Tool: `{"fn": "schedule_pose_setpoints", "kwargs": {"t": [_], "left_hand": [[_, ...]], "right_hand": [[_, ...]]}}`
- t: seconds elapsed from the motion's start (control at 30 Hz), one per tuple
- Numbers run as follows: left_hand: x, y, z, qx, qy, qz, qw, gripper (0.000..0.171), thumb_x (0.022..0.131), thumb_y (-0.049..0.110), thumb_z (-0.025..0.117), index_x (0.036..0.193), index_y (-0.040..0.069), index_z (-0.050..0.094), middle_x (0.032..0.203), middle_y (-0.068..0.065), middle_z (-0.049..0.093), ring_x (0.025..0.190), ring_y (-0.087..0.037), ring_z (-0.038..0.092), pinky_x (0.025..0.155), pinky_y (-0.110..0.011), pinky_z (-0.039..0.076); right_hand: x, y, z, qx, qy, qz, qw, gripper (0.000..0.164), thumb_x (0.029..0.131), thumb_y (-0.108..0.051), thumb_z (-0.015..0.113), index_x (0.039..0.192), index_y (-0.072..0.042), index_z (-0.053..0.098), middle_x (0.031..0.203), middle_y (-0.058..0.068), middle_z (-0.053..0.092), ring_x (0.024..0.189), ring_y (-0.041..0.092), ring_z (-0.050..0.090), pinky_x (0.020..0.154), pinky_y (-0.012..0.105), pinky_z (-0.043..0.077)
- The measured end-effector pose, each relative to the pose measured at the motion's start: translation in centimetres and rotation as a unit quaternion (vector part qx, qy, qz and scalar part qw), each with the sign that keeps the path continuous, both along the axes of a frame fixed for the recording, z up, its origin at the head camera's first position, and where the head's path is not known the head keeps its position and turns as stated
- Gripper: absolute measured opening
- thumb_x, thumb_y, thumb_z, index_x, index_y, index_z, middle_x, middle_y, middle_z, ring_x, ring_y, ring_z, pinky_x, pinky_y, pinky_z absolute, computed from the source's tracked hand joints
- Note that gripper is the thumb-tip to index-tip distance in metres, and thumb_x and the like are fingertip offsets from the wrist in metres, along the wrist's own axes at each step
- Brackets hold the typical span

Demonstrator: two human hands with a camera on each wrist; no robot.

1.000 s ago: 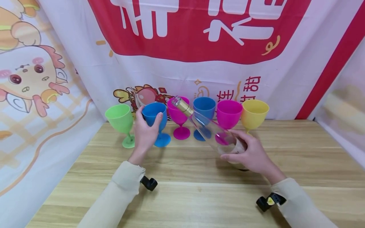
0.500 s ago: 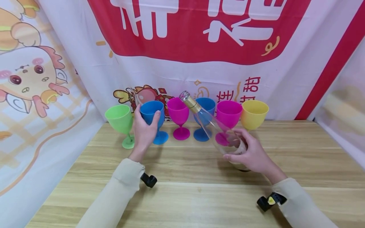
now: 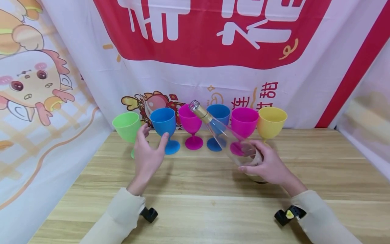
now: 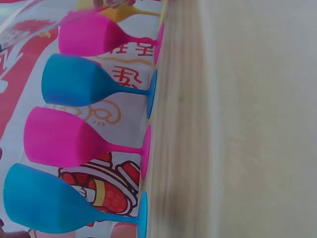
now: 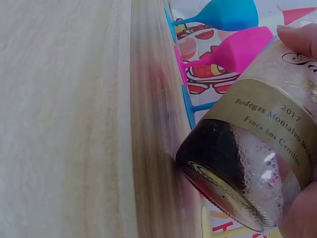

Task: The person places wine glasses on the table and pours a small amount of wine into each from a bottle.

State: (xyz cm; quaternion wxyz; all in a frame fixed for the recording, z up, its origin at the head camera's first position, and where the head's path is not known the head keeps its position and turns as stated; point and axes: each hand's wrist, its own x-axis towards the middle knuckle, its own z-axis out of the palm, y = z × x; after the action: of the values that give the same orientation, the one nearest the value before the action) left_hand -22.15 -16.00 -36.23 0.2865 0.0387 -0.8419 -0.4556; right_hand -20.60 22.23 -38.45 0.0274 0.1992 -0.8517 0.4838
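My left hand is beside the left blue goblet, its fingers spread and holding nothing. Its thumb overlaps the goblet's lower bowl in the head view; whether they touch I cannot tell. Behind that hand, partly covered, stands a green goblet. My right hand grips a clear wine bottle near its base. The bottle leans with its neck up to the left, in front of the row. Dark liquid and pinkish foam show at its bottom in the right wrist view.
Further along the row stand a magenta goblet, another blue goblet, a second magenta goblet and a yellow goblet. They are upright at the back of the wooden table, before a printed cloth.
The left blue goblet shifted slightly left and back in my left hand. That hand then let go and drew back towards me. The bottle's neck swung a little to the right, then partly back.
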Motion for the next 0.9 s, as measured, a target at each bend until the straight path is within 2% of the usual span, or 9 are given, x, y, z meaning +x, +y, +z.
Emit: {"fn": "schedule_pose_setpoints", "kwargs": {"t": [0.13,0.23,0.37,0.47,0.57,0.67,0.77,0.9], "left_hand": [[1.6,-1.1,-0.2,-0.009,0.069,-0.002,0.9976,0.069,0.097,0.037,0.077,0.150,0.003,0.049,0.146,-0.017,0.059,0.136,-0.034,0.055,0.108,-0.052,0.051],[2.7,-2.3,-0.2,-0.023,0.111,0.009,0.9935,0.064,0.095,0.029,0.080,0.145,-0.001,0.053,0.141,-0.020,0.061,0.131,-0.036,0.058,0.101,-0.041,0.051],[3.4,-4.1,-0.1,-0.027,0.150,0.046,0.9872,0.064,0.094,0.027,0.081,0.142,-0.004,0.053,0.138,-0.021,0.060,0.123,-0.031,0.060,0.093,-0.025,0.046],[3.6,-5.3,0.3,-0.017,0.163,0.078,0.9835,0.068,0.093,0.030,0.081,0.144,-0.004,0.051,0.139,-0.020,0.056,0.119,-0.020,0.054,0.090,-0.022,0.041],[3.4,-6.4,0.7,-0.004,0.153,0.105,0.9827,0.075,0.092,0.035,0.081,0.150,0.001,0.048,0.143,-0.019,0.050,0.119,-0.012,0.043,0.092,-0.024,0.038],[2.8,-7.4,1.0,0.004,0.116,0.117,0.9863,0.083,0.092,0.043,0.081,0.158,0.011,0.041,0.151,-0.014,0.045,0.125,-0.012,0.039,0.098,-0.029,0.037],[2.1,-8.2,1.1,0.023,0.067,0.107,0.9917,0.089,0.092,0.050,0.079,0.162,0.020,0.033,0.159,-0.007,0.039,0.137,-0.016,0.038,0.110,-0.039,0.039],[1.0,-9.0,1.1,0.052,0.021,0.074,0.9956,0.094,0.093,0.055,0.077,0.166,0.025,0.026,0.168,-0.002,0.032,0.150,-0.023,0.035,0.123,-0.050,0.036]], "right_hand": [[0.0,-0.1,0.0,0.003,-0.005,0.004,1.000,0.075,0.087,-0.026,0.089,0.150,-0.016,0.052,0.146,0.010,0.062,0.130,0.032,0.060,0.103,0.042,0.057],[0.0,-0.2,0.1,0.003,-0.006,0.007,1.000,0.077,0.086,-0.027,0.090,0.151,-0.017,0.051,0.148,0.008,0.061,0.133,0.030,0.059,0.107,0.053,0.056],[-0.1,-0.3,0.3,0.000,-0.005,0.012,1.000,0.079,0.085,-0.025,0.091,0.151,-0.015,0.050,0.150,0.010,0.060,0.136,0.029,0.060,0.111,0.059,0.053],[-0.1,-0.2,0.3,0.002,-0.004,0.014,1.000,0.078,0.085,-0.026,0.091,0.150,-0.015,0.050,0.149,0.013,0.060,0.134,0.030,0.059,0.109,0.060,0.054],[-0.2,-0.1,0.3,0.003,-0.006,0.015,1.000,0.076,0.085,-0.027,0.091,0.148,-0.017,0.050,0.148,0.014,0.060,0.133,0.030,0.059,0.108,0.059,0.055],[-0.2,0.1,0.2,-0.001,-0.014,0.020,1.000,0.076,0.085,-0.027,0.091,0.148,-0.020,0.050,0.148,0.012,0.060,0.133,0.029,0.058,0.108,0.059,0.054],[-0.2,0.4,0.2,-0.007,-0.020,0.031,0.999,0.078,0.085,-0.025,0.091,0.151,-0.020,0.048,0.149,0.010,0.058,0.134,0.030,0.057,0.110,0.061,0.051],[-0.3,0.7,0.3,-0.006,-0.029,0.045,0.999,0.081,0.087,-0.024,0.089,0.156,-0.020,0.045,0.154,0.011,0.056,0.137,0.032,0.055,0.113,0.064,0.048]]}}
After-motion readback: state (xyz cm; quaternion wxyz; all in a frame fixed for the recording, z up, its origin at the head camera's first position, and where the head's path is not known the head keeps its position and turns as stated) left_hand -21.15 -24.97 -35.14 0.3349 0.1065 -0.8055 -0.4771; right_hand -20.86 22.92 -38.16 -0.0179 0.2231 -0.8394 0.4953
